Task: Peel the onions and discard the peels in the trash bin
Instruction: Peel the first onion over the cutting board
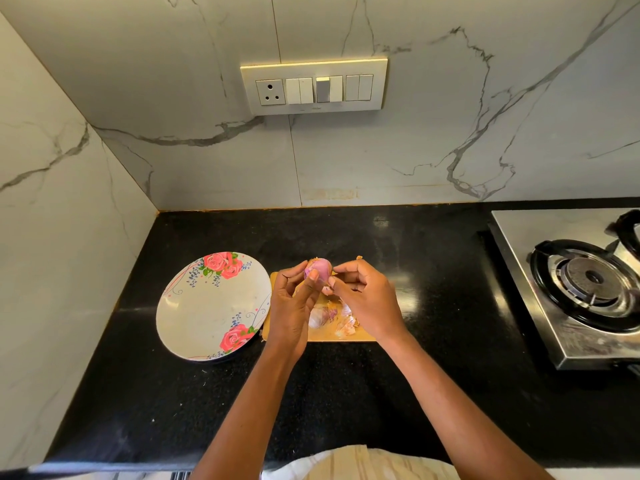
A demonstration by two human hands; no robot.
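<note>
Purple and glossy, the onion (318, 268) sits raised above the far end of the wooden cutting board (349, 336), cradled in the curled fingers of the left hand (292, 308), whose thumb lies up across its near face. It appears mostly stripped, with a scrap of papery skin clinging at the top left. The right hand (365, 299) comes in from the other side, its fingertips bunched and pinching at the onion's lower right edge, apparently on a thin flap of skin, though the flap itself is too small to make out clearly. So the onion lies between the two hands, just ahead of both, and the right hand is the one placed to pull; a pull toward the right and down, away from the left thumb, looks like the move to free the last skin. Whether the onion's root-to-tip axis points up or sideways I cannot tell. Below the hands, loose peels (341, 322) are heaped on the board, not yet discarded, and no trash bin is in view. A flowered plate (207, 313) rests on the black counter (346, 403) just left of the board, and a gas stove (585, 285) stands well apart to the right.
</note>
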